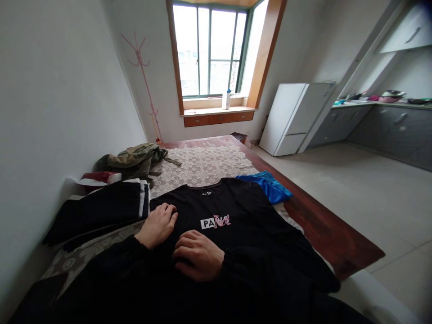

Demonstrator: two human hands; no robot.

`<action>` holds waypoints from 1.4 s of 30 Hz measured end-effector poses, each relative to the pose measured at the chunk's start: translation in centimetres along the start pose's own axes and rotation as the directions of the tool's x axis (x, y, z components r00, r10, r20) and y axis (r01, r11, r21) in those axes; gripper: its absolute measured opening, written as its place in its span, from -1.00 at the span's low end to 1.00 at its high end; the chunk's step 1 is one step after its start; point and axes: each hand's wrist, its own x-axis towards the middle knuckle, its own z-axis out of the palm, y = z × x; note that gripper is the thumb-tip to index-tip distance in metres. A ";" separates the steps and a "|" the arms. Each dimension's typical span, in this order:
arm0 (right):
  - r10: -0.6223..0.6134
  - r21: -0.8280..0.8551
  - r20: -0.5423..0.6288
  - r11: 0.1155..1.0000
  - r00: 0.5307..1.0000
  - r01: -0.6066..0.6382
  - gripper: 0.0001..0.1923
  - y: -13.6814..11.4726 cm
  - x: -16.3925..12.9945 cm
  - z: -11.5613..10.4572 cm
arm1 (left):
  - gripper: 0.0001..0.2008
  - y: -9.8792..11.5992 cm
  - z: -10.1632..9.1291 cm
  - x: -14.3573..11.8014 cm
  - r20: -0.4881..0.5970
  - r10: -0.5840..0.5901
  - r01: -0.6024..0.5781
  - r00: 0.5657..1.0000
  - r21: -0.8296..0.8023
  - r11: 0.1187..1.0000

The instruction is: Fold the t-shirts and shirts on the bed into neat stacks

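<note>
A black T-shirt (249, 225) lies spread on the table, its collar facing away from me and a "PAWS" print (215, 221) on its chest. My left hand (158, 225) rests on the shirt's left side, by the sleeve, with fingers bent and slightly apart. Closer to me, my right hand (197, 255) lies on the cloth below the print, its fingers loosely curled and the thumb apart from them. No lifted fabric shows in either hand. Dark sleeves cover both wrists and blend into the shirt's lower part.
Folded black-and-white clothes (111, 204) lie at the left, with a green backpack (135, 157) behind them. A blue garment (268, 184) sits past the shirt's right shoulder. Lace cloth (205, 164) covers part of the reddish wooden table (337, 243). A fridge (293, 117) stands at the back right.
</note>
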 end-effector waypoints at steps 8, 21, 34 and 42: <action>0.248 0.050 -0.131 0.969 0.960 -0.243 -0.74 0.5 0.1 0.3 | -0.45 0.5 3.3 0.4 -0.078 0.013 -0.001 0.997 0.150 0.989; 0.542 0.023 -0.328 0.823 0.774 -0.567 -0.76 7.4 -2.8 -8.0 | -0.36 -0.4 2.9 0.8 -0.027 -0.017 0.020 0.999 0.084 0.996; 0.807 -0.203 -0.536 0.162 0.248 -0.966 -0.77 18.8 -10.5 -18.1 | -0.35 0.0 2.1 0.5 0.001 -0.029 0.028 1.000 0.115 0.993; 0.811 -0.270 -0.540 0.086 0.224 -0.959 -0.76 20.1 -11.2 -18.0 | -0.33 0.3 2.2 0.8 0.048 -0.066 0.058 0.997 0.149 0.987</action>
